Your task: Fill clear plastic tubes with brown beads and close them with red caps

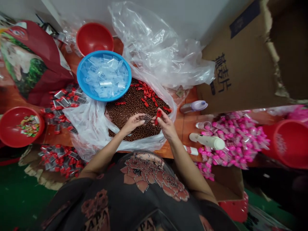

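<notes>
My left hand point(136, 122) is closed on a small clear plastic case point(147, 118) with dark brown balls showing inside. Facing it, my right hand point(166, 124) pinches a red plastic cap point(158, 115). The case and the cap are close together; whether they touch I cannot tell. Both hands are above a heap of small brown balls point(130, 110) lying in an opened clear plastic bag point(96, 128). Several loose red caps point(149, 93) lie on the far right part of the heap. A blue basin point(79, 77) full of clear plastic cases point(106, 75) stands beyond my left hand.
Filled red-capped cases point(62, 106) are piled at the left, near a red bowl point(12, 138) of coloured pieces. Pink-capped packs point(233, 138), a pale bottle point(204, 140) and a spray bottle point(192, 106) lie right. A cardboard box point(245, 64) and another red bowl point(93, 38) stand behind.
</notes>
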